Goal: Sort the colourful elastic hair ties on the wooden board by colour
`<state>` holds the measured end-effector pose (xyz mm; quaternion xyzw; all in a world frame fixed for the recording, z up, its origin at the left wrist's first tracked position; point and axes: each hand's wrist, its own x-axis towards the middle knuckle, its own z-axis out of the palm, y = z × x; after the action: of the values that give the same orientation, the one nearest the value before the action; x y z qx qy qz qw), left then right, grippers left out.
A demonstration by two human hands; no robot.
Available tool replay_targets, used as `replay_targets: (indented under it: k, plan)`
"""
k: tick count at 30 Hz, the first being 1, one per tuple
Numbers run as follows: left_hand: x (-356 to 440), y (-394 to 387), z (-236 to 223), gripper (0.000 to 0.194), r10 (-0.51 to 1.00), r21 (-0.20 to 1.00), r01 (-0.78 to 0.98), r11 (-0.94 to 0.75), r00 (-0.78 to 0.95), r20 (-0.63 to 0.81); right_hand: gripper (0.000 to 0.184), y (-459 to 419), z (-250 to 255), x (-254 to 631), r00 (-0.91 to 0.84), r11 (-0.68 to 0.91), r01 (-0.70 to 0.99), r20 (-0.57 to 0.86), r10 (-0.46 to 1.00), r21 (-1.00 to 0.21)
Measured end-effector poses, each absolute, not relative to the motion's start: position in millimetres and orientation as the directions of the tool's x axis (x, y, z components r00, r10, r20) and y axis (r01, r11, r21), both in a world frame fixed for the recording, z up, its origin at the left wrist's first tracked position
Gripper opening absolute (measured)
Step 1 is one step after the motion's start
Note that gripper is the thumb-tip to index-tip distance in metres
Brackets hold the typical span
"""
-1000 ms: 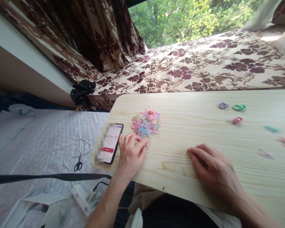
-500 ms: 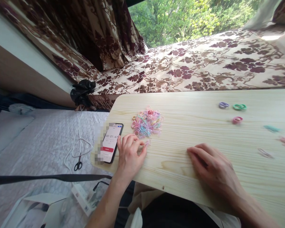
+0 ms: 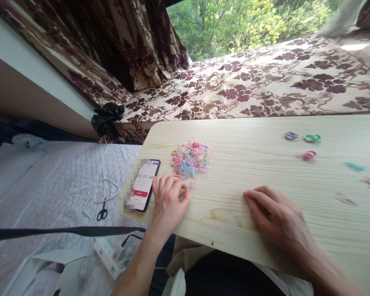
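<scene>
A tangled heap of small coloured hair elastics (image 3: 191, 158), pink, blue, yellow and red, lies on the pale wooden table (image 3: 228, 164). My left hand (image 3: 169, 197) rests just in front of it, fingers bent and apart, with no hair elastic visibly held. Beside its thumb and index finger lie a few loose pink hair elastics (image 3: 191, 186). My right hand (image 3: 276, 213) lies on its side on the table, fingers curled together, nothing visible in them. Beyond it sit separate hair elastics: purple (image 3: 291, 135), green (image 3: 312, 138), deep pink (image 3: 309, 155), teal (image 3: 355, 166) and pale pink (image 3: 347, 199).
Left of my left hand, a phone (image 3: 146, 185) showing a running timer lies at the table's edge. Scissors (image 3: 102, 213) and a white cable (image 3: 95, 195) are on the bed (image 3: 61, 176). A floral-covered sill (image 3: 249, 90) runs behind the table.
My left index finger has drawn back from the loose pink hair elastics and bent towards the thumb. My right hand stays in place. The view has shifted very slightly.
</scene>
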<state>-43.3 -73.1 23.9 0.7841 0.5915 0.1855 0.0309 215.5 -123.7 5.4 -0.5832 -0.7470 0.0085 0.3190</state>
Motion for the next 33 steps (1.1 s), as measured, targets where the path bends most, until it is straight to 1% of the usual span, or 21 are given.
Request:
replay_targets:
  k: [13, 19, 21, 24, 28, 33]
  plan:
    - [-42, -69, 23, 0.013, 0.928, 0.278, 0.902, -0.33, 0.255, 0.272, 0.012, -124, 4, 215, -0.107, 0.311, 0.866, 0.463, 0.88, -0.391]
    - [-34, -74, 27, 0.015, 0.899, 0.301, 0.872, -0.387, 0.285, 0.332, 0.013, -123, 7, 215, -0.107, 0.304, 0.865, 0.445, 0.889, -0.4]
    - [-26, -78, 31, 0.015, 0.884, 0.324, 0.842, -0.432, 0.323, 0.338, 0.013, -124, 10, 215, -0.114, 0.31, 0.857, 0.437, 0.892, -0.411]
    - [-10, -85, 36, 0.016, 0.86, 0.365, 0.784, -0.502, 0.411, 0.302, 0.013, -127, 15, 213, -0.128, 0.33, 0.831, 0.424, 0.896, -0.448]
    - [9, -91, 39, 0.015, 0.835, 0.402, 0.732, -0.55, 0.494, 0.241, 0.013, -135, 17, 206, -0.146, 0.369, 0.786, 0.431, 0.891, -0.496]
    - [21, -93, 39, 0.015, 0.782, 0.428, 0.664, -0.613, 0.587, 0.208, 0.013, -141, 14, 202, -0.127, 0.371, 0.771, 0.446, 0.886, -0.517]
